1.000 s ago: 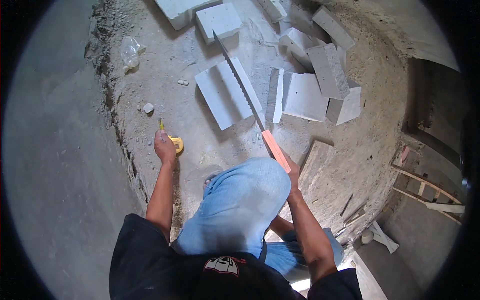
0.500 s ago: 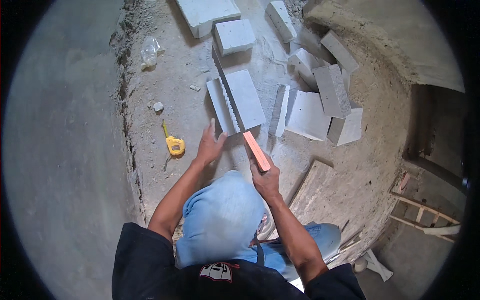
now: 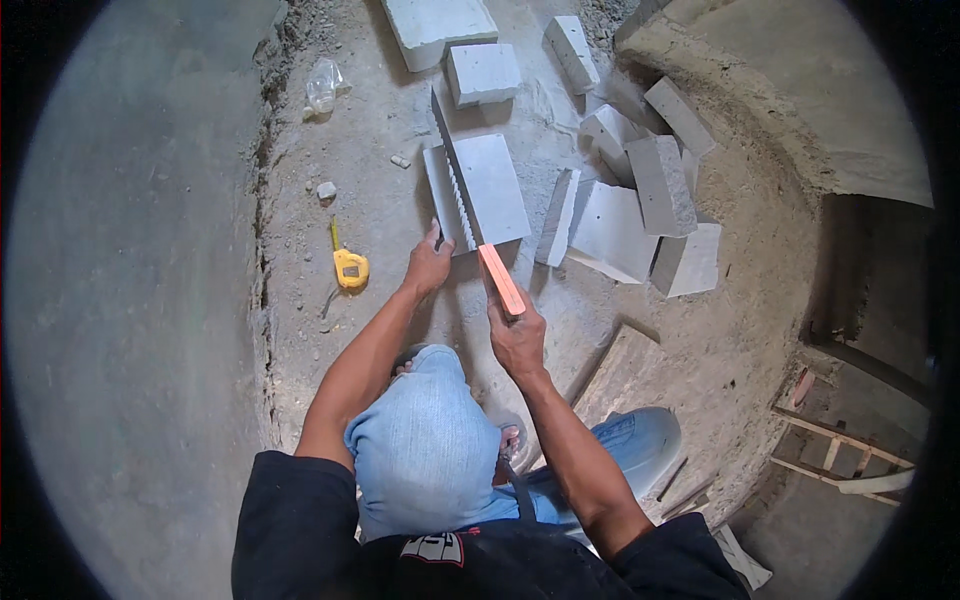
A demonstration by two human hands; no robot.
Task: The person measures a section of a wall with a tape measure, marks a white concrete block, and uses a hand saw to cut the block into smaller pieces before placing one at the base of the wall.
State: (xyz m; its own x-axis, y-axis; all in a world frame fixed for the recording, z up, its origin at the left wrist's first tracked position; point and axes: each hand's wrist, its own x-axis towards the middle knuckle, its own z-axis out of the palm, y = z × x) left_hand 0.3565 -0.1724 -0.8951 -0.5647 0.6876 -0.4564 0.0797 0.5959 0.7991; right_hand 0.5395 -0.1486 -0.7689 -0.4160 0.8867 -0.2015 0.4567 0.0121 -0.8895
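Observation:
My right hand (image 3: 518, 338) is wrapped around the orange handle of a hand saw (image 3: 502, 283). The dark blade runs away from me along a pale grey concrete block (image 3: 490, 185), with a jagged, toothed line on its left side. Left of the blade lies a narrower strip of the block (image 3: 437, 180); whether it is fully separate I cannot tell. My left hand (image 3: 428, 262) grips the near end of this strip, thumb and fingers on either side and partly hidden.
Beyond lie a smaller block (image 3: 485, 75) and a large slab (image 3: 440, 28). Cut blocks (image 3: 660, 185) are heaped at right. A yellow tape measure (image 3: 351, 269), a clear plastic bag (image 3: 323, 87) and a board (image 3: 620, 370) lie on the dusty ground. A wooden frame (image 3: 840, 445) stands lower right.
My left hand has moved forward from just short of the block onto the near end of its narrow strip. My right hand keeps hold of the saw, slightly farther forward.

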